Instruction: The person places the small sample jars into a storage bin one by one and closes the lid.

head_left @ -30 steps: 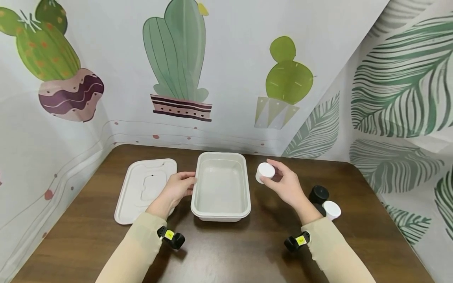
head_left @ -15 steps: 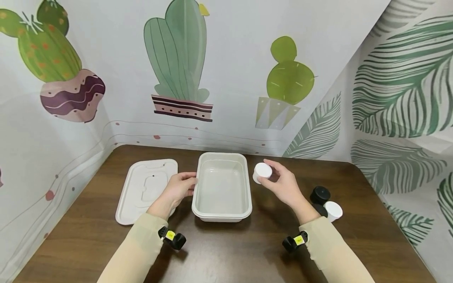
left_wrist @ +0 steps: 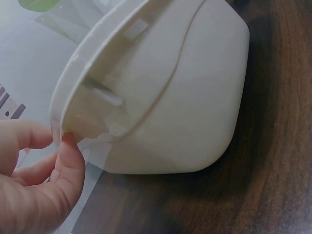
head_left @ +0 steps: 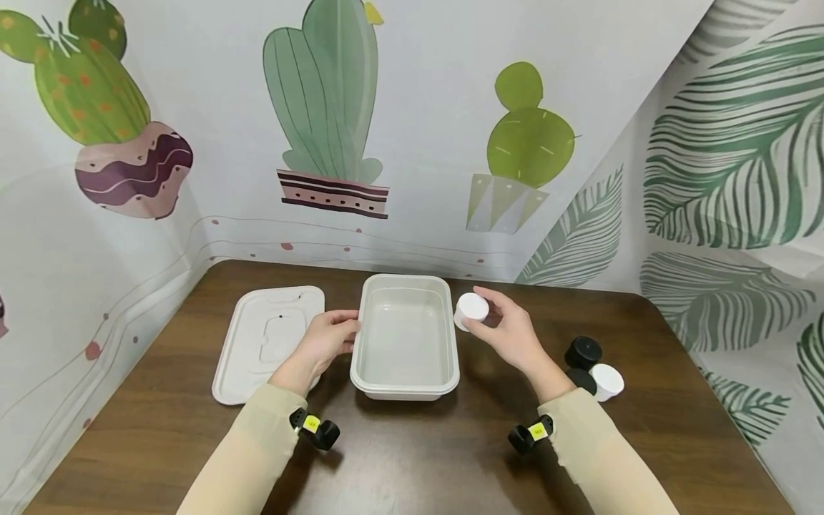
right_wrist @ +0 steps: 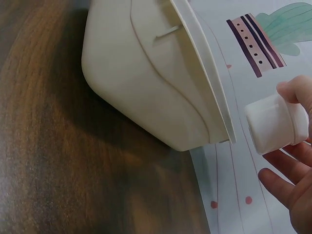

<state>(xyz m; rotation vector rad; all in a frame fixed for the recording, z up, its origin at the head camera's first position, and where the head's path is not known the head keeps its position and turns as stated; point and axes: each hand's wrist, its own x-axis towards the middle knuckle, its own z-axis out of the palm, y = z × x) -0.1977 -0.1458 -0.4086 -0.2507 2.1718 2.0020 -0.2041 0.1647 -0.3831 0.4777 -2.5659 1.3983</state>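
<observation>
A light grey, open-topped plastic storage box (head_left: 404, 391) stands upright mid-table, its inside bare in the head view. My left hand (head_left: 324, 338) pinches its left rim; the left wrist view shows the fingertips (left_wrist: 70, 146) right at the lip. Between thumb and fingers, my right hand (head_left: 512, 335) holds a small white round jar (head_left: 473, 307) just outside the box's right rim. In the right wrist view the jar (right_wrist: 273, 124) is raised to about rim height, a short gap from the box wall (right_wrist: 146, 83).
The box's flat lid (head_left: 241, 357) lies on the table to the left. Beyond my right forearm cluster a black jar (head_left: 583, 352), another black one (head_left: 581, 380) partly hidden, and a white jar (head_left: 606, 381). A patterned wall covering (head_left: 425, 179) rises behind the table.
My right hand has moved slightly left with the white jar, bringing it closer to the box's right rim. The left hand keeps its place on the box.
</observation>
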